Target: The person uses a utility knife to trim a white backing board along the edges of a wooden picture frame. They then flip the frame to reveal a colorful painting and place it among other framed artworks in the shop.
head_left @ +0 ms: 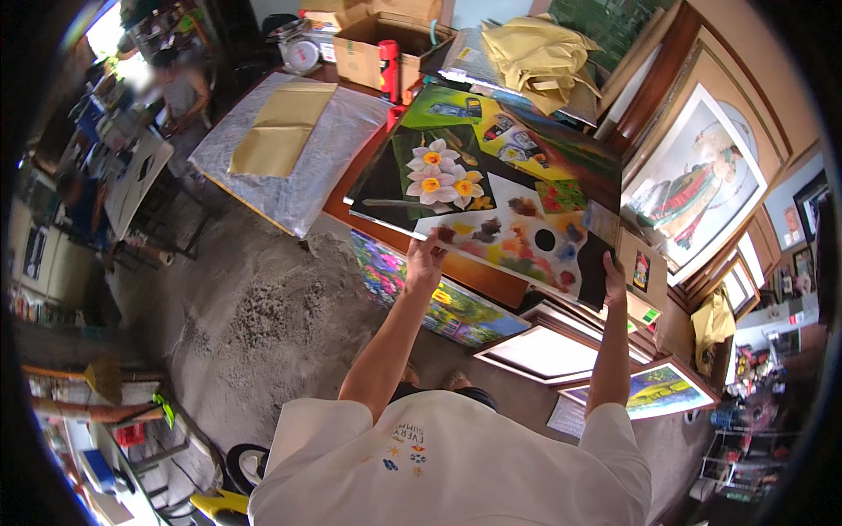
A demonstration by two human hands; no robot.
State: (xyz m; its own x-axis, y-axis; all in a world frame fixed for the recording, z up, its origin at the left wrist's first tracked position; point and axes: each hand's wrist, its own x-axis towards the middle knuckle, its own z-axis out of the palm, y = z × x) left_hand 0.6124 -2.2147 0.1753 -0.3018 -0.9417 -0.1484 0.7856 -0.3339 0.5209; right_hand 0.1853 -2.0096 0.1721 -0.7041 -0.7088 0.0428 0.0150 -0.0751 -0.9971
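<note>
**Two hands hold up a flower painting over a cluttered workshop table**

At the far left, a second person (180, 92) stands beside a crowded bench. Nearer the middle, a flat board wrapped in clear plastic film (281, 167) lies on the table with a sheet of yellow-brown paper (282, 127) on top of it. Behind it sit an open brown cardboard box (368, 53) and a red cylindrical can (388, 66).

The left hand (424, 261) is closed around the lower edge of a large unframed painting of white flowers with a palette of colour blobs (491, 188), thumb on the face. The painting is held tilted above the table's wooden edge, in front of the person. The right hand (613, 279) grips its lower right corner, fingers wrapped round the edge.

Below the painting, a bright landscape canvas (443, 302) leans against the table. To the right stand framed pictures (544, 351), and a big wood-framed portrait (702, 184) rests against the wall.
</note>
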